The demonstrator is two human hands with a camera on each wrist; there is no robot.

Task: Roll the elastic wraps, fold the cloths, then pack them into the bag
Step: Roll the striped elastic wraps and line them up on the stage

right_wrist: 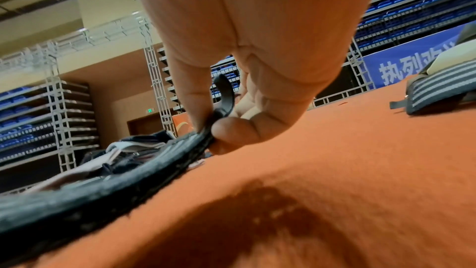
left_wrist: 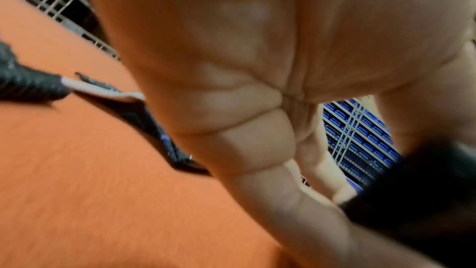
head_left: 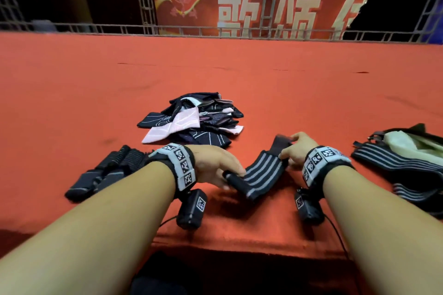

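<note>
On the orange cloth-covered bench (head_left: pixel 215 74), a black elastic wrap with grey stripes (head_left: pixel 263 173) lies between both hands. The left hand (head_left: pixel 215 163) curls its fingers around the rolled end (partly wound), while the right hand (head_left: pixel 296 148) pinches the far end.

- Red banner (head_left: pixel 251 7) at twelve o'clock: large pale characters "歌颂", a third cut off.
- Blue banner (right_wrist: pixel 401 64) at two o'clock: seemingly "热烈欢".

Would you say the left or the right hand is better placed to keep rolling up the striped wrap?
Probably the left hand: its fingers already curl round the rolled end of the striped wrap. The right hand pinches the far end, keeping it taut.
</note>
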